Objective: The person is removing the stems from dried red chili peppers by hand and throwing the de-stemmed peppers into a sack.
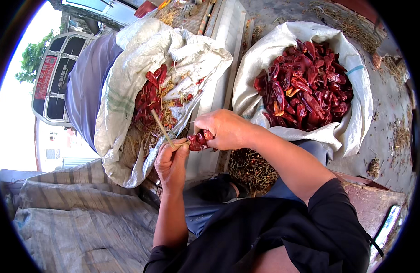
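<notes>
My left hand [172,160] pinches a thin pale stick [161,128] and the stem end of a dried red chili [197,141]. Closed around the body of that chili, my right hand [225,129] is just right of the left one. What lies inside the right fist is hidden. On the left, an open white woven sack [119,99] holds dark red chilies [145,102] with loose seeds and stem bits. To the right, another white woven sack [362,99] with its rim rolled down is heaped with dried red chilies [305,85].
A pale metal ledge [213,88] runs between the two sacks. Stems and seeds lie in a pile [252,170] below my right forearm. Striped grey sheeting [87,228] spreads at lower left, and a reddish wooden board [370,204] is at lower right. A vehicle [61,78] stands beyond.
</notes>
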Action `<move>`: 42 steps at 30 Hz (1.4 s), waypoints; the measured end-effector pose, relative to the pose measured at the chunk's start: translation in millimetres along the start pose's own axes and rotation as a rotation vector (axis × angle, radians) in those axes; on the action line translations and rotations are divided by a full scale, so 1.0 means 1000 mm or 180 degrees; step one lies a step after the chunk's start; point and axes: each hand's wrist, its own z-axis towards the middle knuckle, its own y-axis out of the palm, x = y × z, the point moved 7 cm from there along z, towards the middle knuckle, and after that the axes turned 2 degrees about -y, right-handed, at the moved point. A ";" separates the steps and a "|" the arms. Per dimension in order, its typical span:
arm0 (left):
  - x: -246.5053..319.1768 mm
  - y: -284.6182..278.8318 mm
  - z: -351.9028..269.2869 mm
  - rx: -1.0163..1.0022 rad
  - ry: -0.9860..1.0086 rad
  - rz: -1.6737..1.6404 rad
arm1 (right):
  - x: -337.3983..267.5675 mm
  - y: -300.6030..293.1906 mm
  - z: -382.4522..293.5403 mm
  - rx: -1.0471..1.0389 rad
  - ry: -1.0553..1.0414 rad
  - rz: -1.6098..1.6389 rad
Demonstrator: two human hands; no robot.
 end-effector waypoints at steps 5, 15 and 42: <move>0.017 0.011 -0.004 -0.0025 0.0174 -0.0163 | -0.006 -0.006 -0.007 -0.0180 0.0160 0.0033; 0.013 0.009 0.001 0.0057 0.0293 0.0015 | 0.000 -0.030 -0.011 0.0216 0.0634 0.0839; 0.060 0.035 0.005 -0.0112 0.0668 0.0229 | -0.024 -0.008 -0.030 0.0304 -0.0490 0.0886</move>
